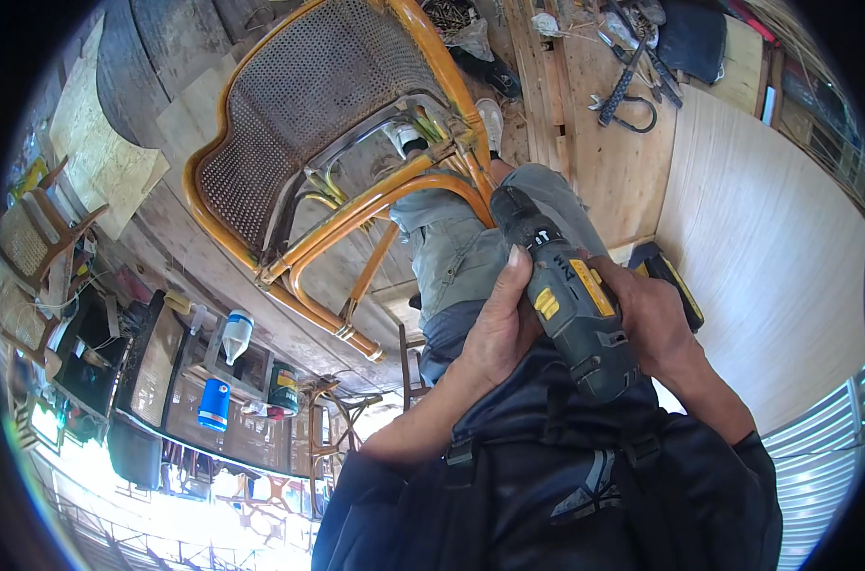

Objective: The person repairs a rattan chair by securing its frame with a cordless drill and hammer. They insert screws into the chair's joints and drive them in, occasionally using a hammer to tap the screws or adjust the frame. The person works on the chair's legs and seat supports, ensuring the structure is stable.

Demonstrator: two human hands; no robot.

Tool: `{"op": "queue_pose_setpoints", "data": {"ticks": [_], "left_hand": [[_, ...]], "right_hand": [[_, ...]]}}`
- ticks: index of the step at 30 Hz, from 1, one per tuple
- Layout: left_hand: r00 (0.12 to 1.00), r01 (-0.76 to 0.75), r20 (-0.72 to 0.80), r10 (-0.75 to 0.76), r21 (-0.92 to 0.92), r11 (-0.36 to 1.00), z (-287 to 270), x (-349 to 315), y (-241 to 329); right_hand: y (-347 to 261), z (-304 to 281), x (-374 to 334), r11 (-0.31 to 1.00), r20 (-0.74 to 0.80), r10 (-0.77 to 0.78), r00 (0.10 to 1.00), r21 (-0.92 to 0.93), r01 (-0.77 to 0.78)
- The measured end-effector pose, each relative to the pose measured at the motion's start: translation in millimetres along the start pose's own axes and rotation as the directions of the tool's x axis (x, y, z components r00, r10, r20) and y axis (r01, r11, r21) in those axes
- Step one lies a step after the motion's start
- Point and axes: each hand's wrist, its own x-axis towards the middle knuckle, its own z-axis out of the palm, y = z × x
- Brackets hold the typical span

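Note:
A dark grey and yellow cordless drill (592, 352) is held between my two hands, in front of my lap. My right hand (653, 319) closes round it from the right, with the black and yellow battery (673, 276) beyond the knuckles. From the left, my left hand (501, 328) grips it, thumb along the body; the other fingers are mostly hidden. The drill's black chuck (518, 211) points away from me, toward a rattan chair (308, 86) with an orange-brown frame. That chair lies tipped over against my legs, its curved arm across my thigh. Whether the chuck touches it I cannot tell.
A large pale plywood sheet (765, 257) stands at the right. Pliers-like tools (632, 81) lie on wooden boards at the far right. At the left, a white bottle (237, 335) and a blue can (213, 404) stand by a bench. More chairs (37, 238) are beyond.

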Motion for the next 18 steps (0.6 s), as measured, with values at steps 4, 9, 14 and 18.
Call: {"op": "queue_pose_setpoints", "data": {"ticks": [4, 9, 14, 18], "left_hand": [[1.0, 0.025, 0.001, -0.025, -0.021, 0.999, -5, 1, 0], [0.999, 0.03, -0.041, -0.032, -0.063, 0.998, -3, 2, 1], [0.997, 0.042, -0.055, -0.047, -0.099, 0.994, -5, -2, 3], [0.997, 0.036, -0.058, -0.042, -0.116, 0.993, -9, 0, 3]], "right_hand": [[2, 2, 0, 0.999, 0.038, 0.042, 0.998, 0.007, -0.042], [-1, 6, 5, 0.995, 0.065, 0.095, 0.993, 0.02, -0.096], [-12, 2, 6, 0.993, 0.084, 0.114, 0.99, -0.002, -0.114], [-14, 4, 9, 0.991, 0.097, 0.13, 0.987, -0.04, -0.127]]}}
